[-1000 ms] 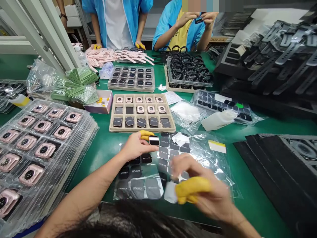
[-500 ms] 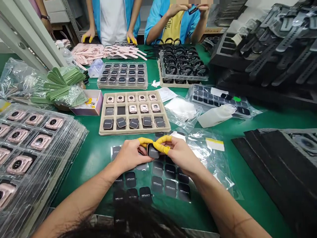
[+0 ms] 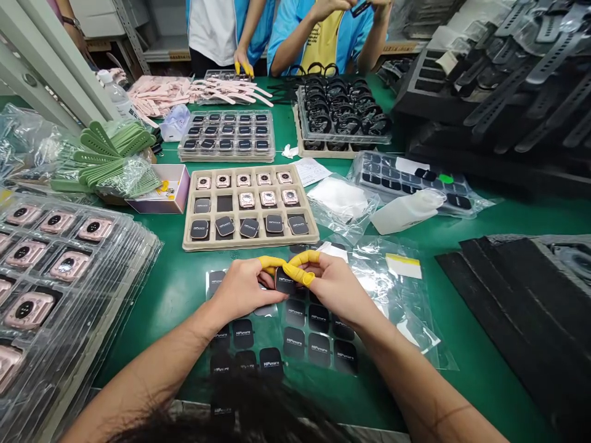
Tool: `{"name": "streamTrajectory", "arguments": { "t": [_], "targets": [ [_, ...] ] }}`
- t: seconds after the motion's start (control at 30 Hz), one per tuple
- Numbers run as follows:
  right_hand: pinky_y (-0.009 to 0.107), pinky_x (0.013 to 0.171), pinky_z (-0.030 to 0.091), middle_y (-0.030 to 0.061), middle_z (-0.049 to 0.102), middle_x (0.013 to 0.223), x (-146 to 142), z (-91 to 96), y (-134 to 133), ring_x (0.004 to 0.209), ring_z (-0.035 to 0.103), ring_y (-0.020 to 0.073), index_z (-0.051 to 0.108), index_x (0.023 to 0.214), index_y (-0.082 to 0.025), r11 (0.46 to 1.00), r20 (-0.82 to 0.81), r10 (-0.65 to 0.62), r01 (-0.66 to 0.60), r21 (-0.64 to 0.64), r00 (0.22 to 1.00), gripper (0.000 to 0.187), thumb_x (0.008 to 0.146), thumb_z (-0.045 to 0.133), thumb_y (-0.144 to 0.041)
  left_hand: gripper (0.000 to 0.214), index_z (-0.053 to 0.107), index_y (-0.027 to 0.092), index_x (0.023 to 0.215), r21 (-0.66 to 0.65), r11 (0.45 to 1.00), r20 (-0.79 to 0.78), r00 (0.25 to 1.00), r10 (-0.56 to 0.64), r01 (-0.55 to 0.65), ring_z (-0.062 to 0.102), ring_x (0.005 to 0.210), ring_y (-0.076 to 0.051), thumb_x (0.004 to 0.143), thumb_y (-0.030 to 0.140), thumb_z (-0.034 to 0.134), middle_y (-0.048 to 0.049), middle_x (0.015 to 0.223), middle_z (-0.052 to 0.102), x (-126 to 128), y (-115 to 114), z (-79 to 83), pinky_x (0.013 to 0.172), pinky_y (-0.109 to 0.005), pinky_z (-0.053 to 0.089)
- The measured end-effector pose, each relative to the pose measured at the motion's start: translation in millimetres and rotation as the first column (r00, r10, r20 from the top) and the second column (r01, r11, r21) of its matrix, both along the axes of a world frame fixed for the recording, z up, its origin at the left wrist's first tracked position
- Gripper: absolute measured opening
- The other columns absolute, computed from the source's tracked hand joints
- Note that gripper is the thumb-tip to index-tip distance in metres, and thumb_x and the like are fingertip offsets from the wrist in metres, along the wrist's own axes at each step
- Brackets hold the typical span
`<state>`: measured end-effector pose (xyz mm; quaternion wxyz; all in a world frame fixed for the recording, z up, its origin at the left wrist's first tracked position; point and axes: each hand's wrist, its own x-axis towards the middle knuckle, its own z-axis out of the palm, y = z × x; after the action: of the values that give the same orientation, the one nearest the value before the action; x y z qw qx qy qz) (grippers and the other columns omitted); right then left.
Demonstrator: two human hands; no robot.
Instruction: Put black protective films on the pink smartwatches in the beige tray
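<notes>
Between my two hands is a smartwatch body (image 3: 284, 281) with a dark face labelled HiFuture. My left hand (image 3: 247, 284) grips its left side, with a yellow finger cot on the index finger. From the other side my right hand (image 3: 318, 274) holds it too, its yellow-covered thumb and index finger at the top right corner. Below the hands lie clear sheets of black HiFuture screen films (image 3: 294, 341). Just beyond them is a beige tray (image 3: 188, 237) of watch bodies, some face up, others showing their pink backs; one compartment holds no watch.
Stacked clear trays (image 3: 143, 246) of pink watch bodies stand at left, near green straps (image 3: 111, 154) and a small box (image 3: 173, 200). A white bottle (image 3: 406, 212) lies at right beside plastic bags. Black foam sheets (image 3: 498, 307) are far right. Two co-workers stand across the table.
My hands keep hold of the watch body with hardly any movement; its face tilts slightly. The view has shifted a little, and the co-worker at back left has moved right.
</notes>
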<state>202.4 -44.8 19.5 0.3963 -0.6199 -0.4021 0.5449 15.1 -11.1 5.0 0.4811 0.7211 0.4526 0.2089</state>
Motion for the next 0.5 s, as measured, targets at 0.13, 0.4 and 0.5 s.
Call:
{"name": "streamTrajectory", "arguments": {
  "t": [0.13,0.4,0.5],
  "targets": [
    [0.033,0.079,0.055,0.005,0.075,0.083,-0.6,0.3,0.0,0.08,0.068,0.0195,0.072,0.08,-0.02,1.0,0.018,-0.01,0.01,-0.017,1.0,0.055,0.051,0.09,-0.064,0.038,0.077,0.017,0.102,-0.013,1.0,-0.005,1.0,-0.001,0.001,0.07,0.066,-0.015,0.065,0.022,0.085,0.0024,0.069,0.075,-0.4,-0.7,0.8,0.064,-0.024,0.053],
    [0.033,0.075,0.056,0.0052,0.075,0.083,0.0,-1.2,-0.7,0.078,0.068,0.0193,0.072,0.081,-0.02,1.0,0.011,-0.007,0.008,-0.022,1.0,0.056,0.052,0.09,-0.064,0.042,0.077,0.016,0.105,-0.026,1.0,-0.016,1.0,-0.005,0.005,0.07,0.066,-0.016,0.065,0.024,0.087,0.0018,0.069,0.076,-1.2,0.6,3.7,0.063,-0.025,0.052],
    [0.033,0.075,0.056,0.0054,0.075,0.083,-0.2,-1.9,-0.6,0.078,0.067,0.0192,0.072,0.081,-0.02,1.0,0.021,-0.011,0.012,-0.012,1.0,0.056,0.053,0.089,-0.065,0.041,0.077,0.017,0.104,-0.016,1.0,-0.018,1.0,-0.004,0.004,0.07,0.067,-0.016,0.065,0.025,0.088,0.0016,0.07,0.076,-1.2,-0.1,3.2,0.063,-0.025,0.053]
  ]
}}
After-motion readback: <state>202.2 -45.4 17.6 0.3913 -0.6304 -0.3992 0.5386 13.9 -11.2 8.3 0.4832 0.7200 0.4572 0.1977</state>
